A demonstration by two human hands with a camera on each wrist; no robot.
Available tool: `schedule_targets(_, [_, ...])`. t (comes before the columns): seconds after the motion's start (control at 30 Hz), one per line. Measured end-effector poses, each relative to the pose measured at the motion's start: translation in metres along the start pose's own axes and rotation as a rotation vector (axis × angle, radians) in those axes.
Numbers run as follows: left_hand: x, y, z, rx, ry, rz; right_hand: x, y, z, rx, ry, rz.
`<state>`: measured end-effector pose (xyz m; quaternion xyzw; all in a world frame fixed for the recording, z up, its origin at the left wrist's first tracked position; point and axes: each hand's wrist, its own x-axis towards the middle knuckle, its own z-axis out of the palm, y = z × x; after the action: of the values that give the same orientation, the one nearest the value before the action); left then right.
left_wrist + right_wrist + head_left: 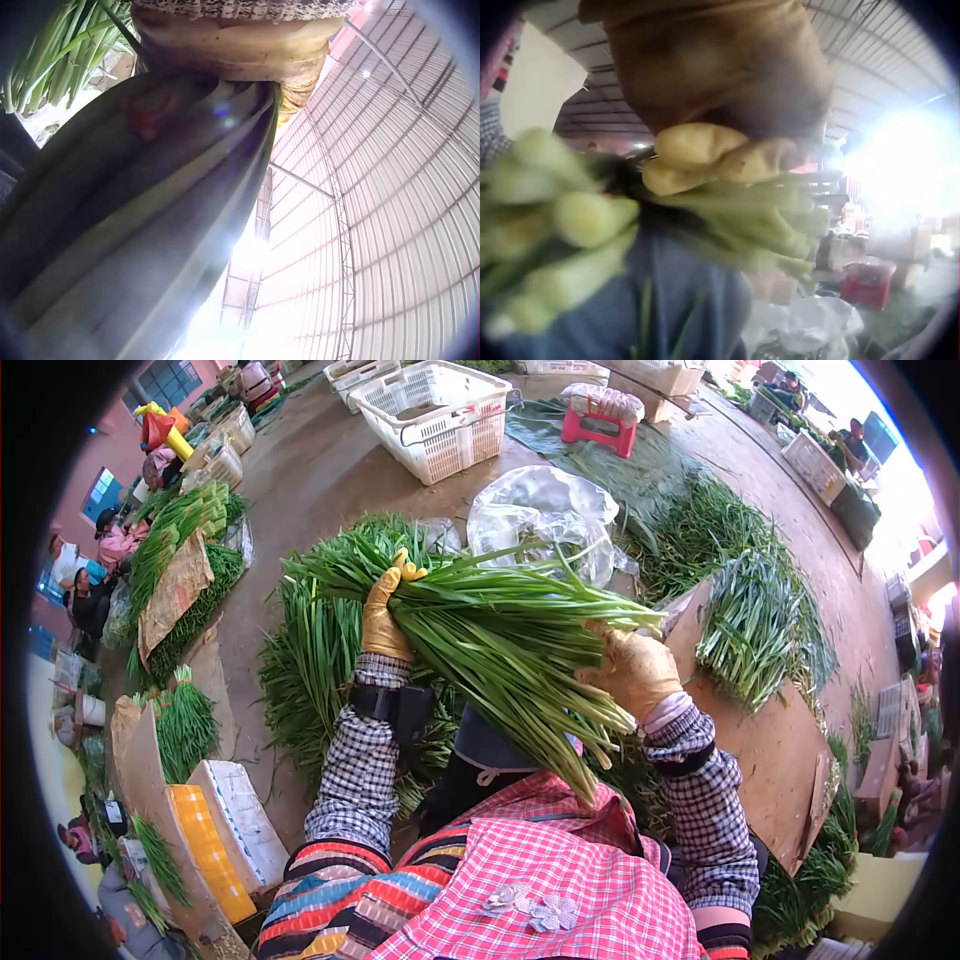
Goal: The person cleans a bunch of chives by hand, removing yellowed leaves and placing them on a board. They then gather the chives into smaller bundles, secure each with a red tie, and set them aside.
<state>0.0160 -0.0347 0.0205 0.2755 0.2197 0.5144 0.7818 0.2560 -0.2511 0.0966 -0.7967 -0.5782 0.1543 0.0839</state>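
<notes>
While both gloved hands grip the bundle of green stalks (490, 640), it is held above the lap, leaf tips up-left, cut ends down-right

Left hand (385, 622) has its fingers curled round the leafy part; right hand (632, 670) clamps the stalk end, fingers wrapped tight. For good alignment, I judge both grips should stay firm and the cut ends be kept level, clear of the loose pile (310, 670) on the floor and the cardboard sheet (770, 750) beside it

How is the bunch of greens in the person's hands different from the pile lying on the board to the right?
The held bunch is lifted and gripped by the left hand and right hand; the pile on the board lies loose and untouched. The held bunch slants across the lap; the pile points away. Both are long, thin green stalks.
</notes>
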Motion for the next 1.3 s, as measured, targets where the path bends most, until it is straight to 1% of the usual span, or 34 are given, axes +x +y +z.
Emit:
schedule_targets(0.1, [0.004,-0.003,-0.006,-0.006,0.012,-0.011,-0.001,0.002,-0.003,0.022,-0.033,-0.051])
schedule_targets(0.2, [0.003,-0.003,-0.004,-0.004,0.026,-0.025,-0.004,0.002,-0.002,0.057,-0.016,-0.119])
schedule_targets(0.27, [0.004,-0.003,-0.005,-0.054,-0.006,-0.045,-0.002,0.003,0.003,0.089,0.000,-0.182])
schedule_targets(0.37, [0.004,0.001,-0.004,-0.096,-0.037,-0.051,0.003,-0.006,0.006,-0.028,0.085,-0.313])
schedule_targets(0.4, [0.002,0.002,-0.002,-0.093,-0.032,-0.044,0.003,-0.010,0.004,-0.027,0.076,-0.348])
schedule_targets(0.5, [0.001,0.001,0.003,-0.089,-0.034,-0.044,0.007,-0.025,0.013,-0.103,0.028,-0.298])
schedule_targets(0.53, [0.002,0.002,0.001,-0.093,-0.038,-0.049,0.006,-0.027,0.021,-0.086,0.106,-0.303])
schedule_targets(0.63, [0.001,0.002,0.002,-0.083,-0.033,-0.031,0.011,-0.019,0.034,0.012,0.165,-0.360])
schedule_targets(0.67, [0.001,0.002,0.002,-0.076,-0.039,-0.023,0.008,-0.018,0.033,0.037,0.210,-0.364])
schedule_targets(0.77, [0.000,0.001,0.004,-0.069,-0.045,-0.026,-0.001,0.001,0.052,0.494,0.460,-0.320])
schedule_targets(0.8, [-0.001,0.001,0.003,-0.071,-0.041,-0.028,-0.005,0.009,0.055,0.891,0.331,-0.232])
schedule_targets(0.83, [-0.001,-0.001,0.002,-0.070,-0.041,-0.026,-0.012,0.005,0.042,1.152,0.244,-0.163])
schedule_targets(0.9, [0.002,-0.001,0.000,-0.064,-0.044,-0.021,-0.033,0.007,0.011,1.368,0.130,0.026])
schedule_targets(1.0, [0.004,-0.004,-0.004,-0.092,-0.026,-0.015,-0.065,0.050,0.003,1.427,-0.015,0.050])
schedule_targets(1.03, [0.005,-0.005,-0.005,-0.101,-0.016,-0.013,-0.077,0.063,-0.003,1.444,-0.111,0.103])
schedule_targets(1.13, [0.007,-0.005,-0.010,-0.104,-0.002,-0.019,-0.107,0.090,0.001,0.767,-0.293,0.364])
schedule_targets(1.23, [0.005,-0.006,-0.007,-0.094,0.001,-0.003,-0.128,0.081,0.011,-0.352,-0.192,0.104])
schedule_targets(1.3, [0.004,-0.006,-0.007,-0.065,-0.013,0.003,-0.124,0.063,0.008,0.101,-0.024,0.052])
